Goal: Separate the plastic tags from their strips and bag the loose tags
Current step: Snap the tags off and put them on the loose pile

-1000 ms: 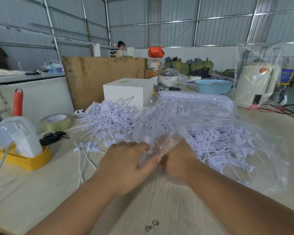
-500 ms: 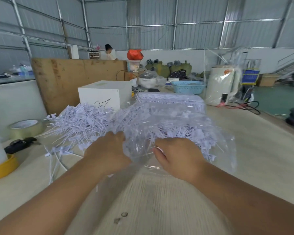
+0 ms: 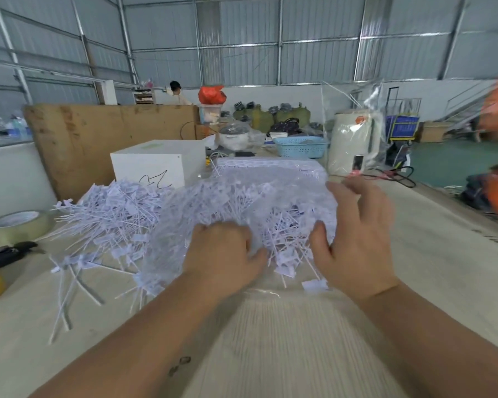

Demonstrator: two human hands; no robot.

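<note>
I count two hands [image 3: 222, 251] (both mine), one clear bag [image 3: 270, 202], one tape roll [image 3: 16, 226], one white box [image 3: 158, 162]; loose tags [image 3: 112, 208] probably number in the hundreds.

Left hand [image 3: 222, 251] curled, right hand [image 3: 354, 239] spread

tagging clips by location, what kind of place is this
Most likely a small factory or warehouse workshop. Corrugated metal walls on a steel frame enclose it, a big heap of white plastic tags covers the work table, and stuffed green sacks sit along the back.
</note>
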